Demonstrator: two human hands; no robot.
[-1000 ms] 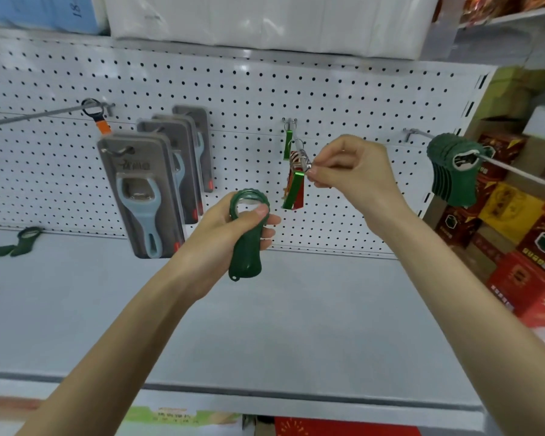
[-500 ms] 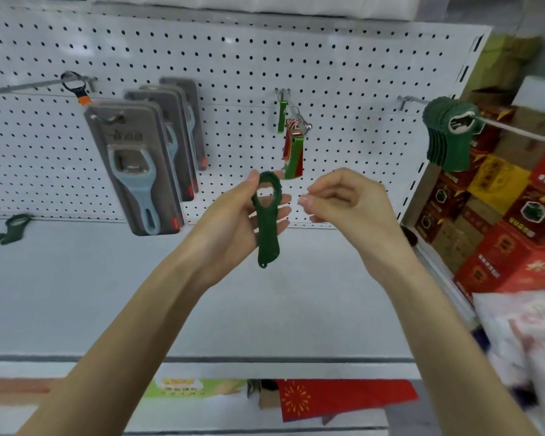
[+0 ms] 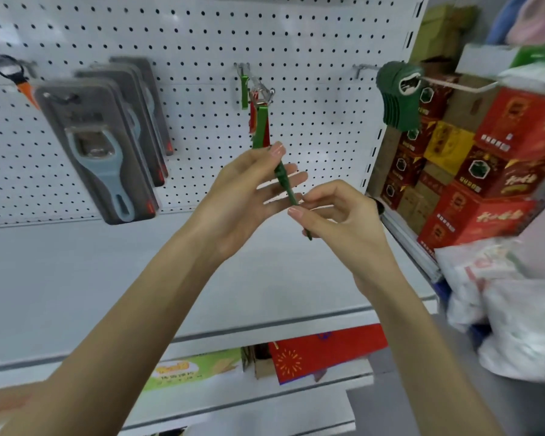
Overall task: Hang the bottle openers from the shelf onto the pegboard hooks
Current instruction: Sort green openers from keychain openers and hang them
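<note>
Both hands meet over the shelf (image 3: 114, 278): left hand (image 3: 246, 196), fingers loosely spread, steadies the edge-on green bottle opener (image 3: 285, 180) while right hand (image 3: 337, 215) pinches its lower end, pegboard (image 3: 312, 42) at twelve o'clock.

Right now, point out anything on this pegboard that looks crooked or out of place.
The carded openers on the left hook hang tilted, bottoms swung right, partly from the wide lens. The green openers on the right hook sit neatly stacked. Nothing looks damaged or fallen.
</note>
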